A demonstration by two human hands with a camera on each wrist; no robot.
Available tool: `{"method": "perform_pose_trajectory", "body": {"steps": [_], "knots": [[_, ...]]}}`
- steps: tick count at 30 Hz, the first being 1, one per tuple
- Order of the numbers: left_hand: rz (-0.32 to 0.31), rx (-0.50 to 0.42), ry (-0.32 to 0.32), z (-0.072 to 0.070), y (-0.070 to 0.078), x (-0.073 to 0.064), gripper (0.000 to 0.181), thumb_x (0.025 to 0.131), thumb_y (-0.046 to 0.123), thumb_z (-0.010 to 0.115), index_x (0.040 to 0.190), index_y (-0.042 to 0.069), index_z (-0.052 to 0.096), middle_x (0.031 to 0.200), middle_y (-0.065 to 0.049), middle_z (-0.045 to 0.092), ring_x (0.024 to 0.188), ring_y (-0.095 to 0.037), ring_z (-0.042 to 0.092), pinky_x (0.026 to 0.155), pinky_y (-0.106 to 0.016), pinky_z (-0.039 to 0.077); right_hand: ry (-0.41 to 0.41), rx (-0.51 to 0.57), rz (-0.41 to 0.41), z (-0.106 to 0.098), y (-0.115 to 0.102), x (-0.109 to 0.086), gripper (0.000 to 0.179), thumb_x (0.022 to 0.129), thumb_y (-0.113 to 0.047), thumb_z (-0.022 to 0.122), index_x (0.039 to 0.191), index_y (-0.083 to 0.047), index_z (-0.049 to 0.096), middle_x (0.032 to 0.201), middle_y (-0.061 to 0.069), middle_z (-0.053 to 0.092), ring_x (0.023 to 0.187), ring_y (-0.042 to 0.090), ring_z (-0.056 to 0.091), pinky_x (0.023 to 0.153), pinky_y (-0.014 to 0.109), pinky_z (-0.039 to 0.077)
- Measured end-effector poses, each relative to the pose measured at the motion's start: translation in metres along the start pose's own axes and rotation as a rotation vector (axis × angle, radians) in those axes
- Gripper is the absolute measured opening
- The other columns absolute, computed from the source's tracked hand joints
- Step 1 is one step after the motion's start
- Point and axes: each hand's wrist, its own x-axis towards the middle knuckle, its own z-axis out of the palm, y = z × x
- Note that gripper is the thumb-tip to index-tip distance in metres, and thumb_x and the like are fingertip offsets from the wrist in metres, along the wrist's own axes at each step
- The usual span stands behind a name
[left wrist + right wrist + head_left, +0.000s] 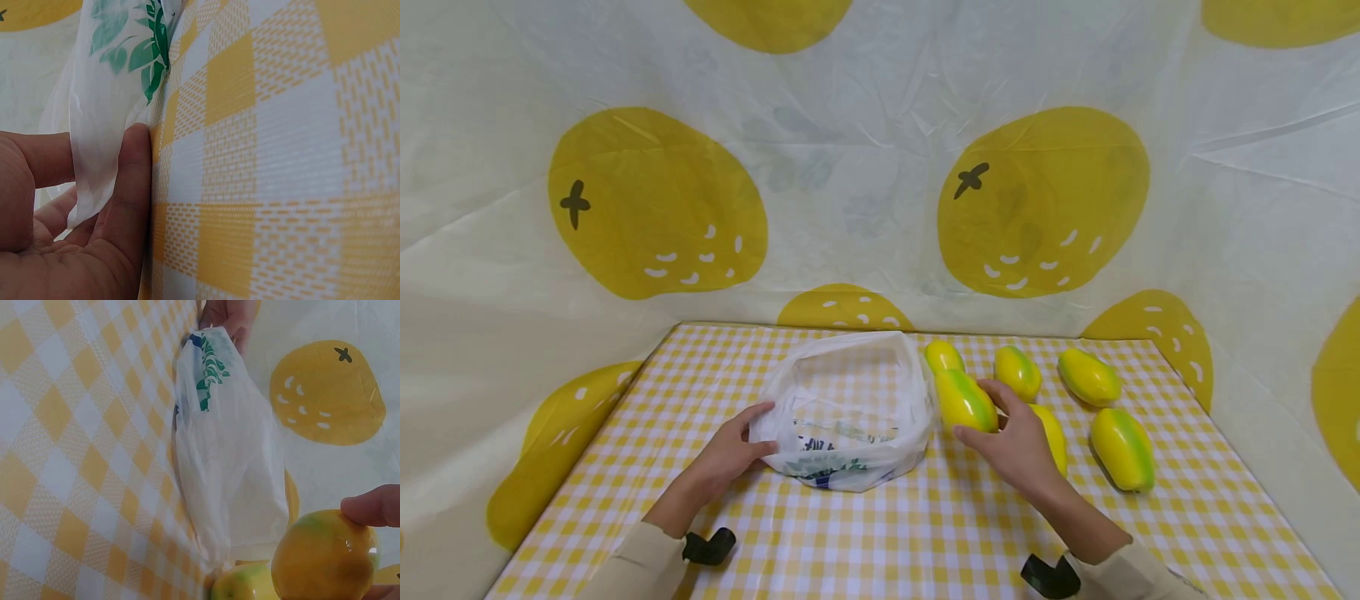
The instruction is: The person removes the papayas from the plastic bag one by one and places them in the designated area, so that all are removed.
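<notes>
A white plastic bag [857,475] with green leaf print lies on the checked table, its mouth spread wide and facing up. My left hand [730,450] grips the bag's left side, and in the left wrist view the film runs between thumb and fingers [128,187]. Beside the bag's right rim, my right hand [1018,442] holds a glossy yellow mango [964,402] with a green streak, thumb on the near side. The right wrist view shows this mango [325,556] raised beside the bag [231,456]. Another mango [943,355] lies just behind it.
Several more mangoes lie on the right of the table, among them one at the back [1017,373], one farther right [1090,377] and one nearer the front [1122,450]. A fruit-printed sheet [850,192] hangs behind the yellow-and-white checked tabletop [850,550].
</notes>
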Motion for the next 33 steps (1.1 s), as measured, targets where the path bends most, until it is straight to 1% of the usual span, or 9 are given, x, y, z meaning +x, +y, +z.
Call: {"method": "perform_pose_trajectory", "body": {"steps": [6, 10, 15, 22, 29, 33], "knots": [[0.001, 0.008, 0.003, 0.000, -0.001, 0.000, 0.072, 0.098, 0.002, 0.067, 0.162, 0.014, 0.036, 0.162, -0.026, 0.037, 0.113, -0.025, 0.061, 0.078, -0.033, 0.058, 0.021, -0.044, 0.007, -0.002, 0.003, -0.003, 0.078, 0.092, -0.023, 0.079, 0.159, -0.011, 0.040, 0.164, 0.021, 0.041, 0.126, 0.042, 0.062, 0.090, 0.040, 0.059], [-0.001, 0.009, 0.003, -0.001, 0.000, 0.000, 0.073, 0.098, 0.002, 0.067, 0.162, 0.014, 0.035, 0.163, -0.026, 0.035, 0.114, -0.025, 0.061, 0.078, -0.033, 0.059, 0.029, -0.069, 0.007, -0.003, 0.005, -0.004, 0.079, 0.092, -0.023, 0.078, 0.159, -0.010, 0.039, 0.164, 0.023, 0.040, 0.128, 0.043, 0.061, 0.091, 0.043, 0.059], [-0.002, 0.009, 0.005, -0.001, 0.000, 0.000, 0.072, 0.098, 0.002, 0.067, 0.162, 0.014, 0.035, 0.163, -0.026, 0.035, 0.112, -0.025, 0.061, 0.078, -0.032, 0.058, 0.027, -0.080, 0.019, -0.001, 0.008, -0.007, 0.079, 0.093, -0.023, 0.078, 0.159, -0.008, 0.038, 0.163, 0.024, 0.040, 0.133, 0.043, 0.057, 0.099, 0.052, 0.056], [0.005, -0.004, -0.007, 0.001, 0.000, 0.000, 0.072, 0.099, 0.002, 0.067, 0.162, 0.013, 0.035, 0.161, -0.028, 0.037, 0.111, -0.025, 0.063, 0.077, -0.032, 0.058, 0.022, -0.104, 0.049, 0.003, 0.013, -0.006, 0.079, 0.093, -0.021, 0.078, 0.159, -0.005, 0.037, 0.162, 0.027, 0.041, 0.139, 0.044, 0.050, 0.110, 0.060, 0.046], [0.005, 0.006, 0.002, 0.000, -0.001, 0.000, 0.072, 0.098, 0.001, 0.067, 0.162, 0.013, 0.036, 0.160, -0.028, 0.039, 0.110, -0.024, 0.062, 0.077, -0.032, 0.058, 0.009, -0.097, 0.076, 0.005, 0.017, -0.007, 0.080, 0.093, -0.021, 0.077, 0.159, -0.004, 0.035, 0.163, 0.026, 0.039, 0.145, 0.044, 0.045, 0.116, 0.061, 0.041], [0.007, 0.001, -0.001, 0.000, -0.001, 0.000, 0.072, 0.098, 0.002, 0.067, 0.162, 0.013, 0.036, 0.159, -0.028, 0.040, 0.109, -0.024, 0.063, 0.077, -0.032, 0.059, 0.011, -0.073, 0.068, 0.007, 0.018, -0.007, 0.078, 0.092, -0.019, 0.078, 0.157, -0.003, 0.038, 0.162, 0.026, 0.040, 0.144, 0.044, 0.046, 0.115, 0.061, 0.042]]}}
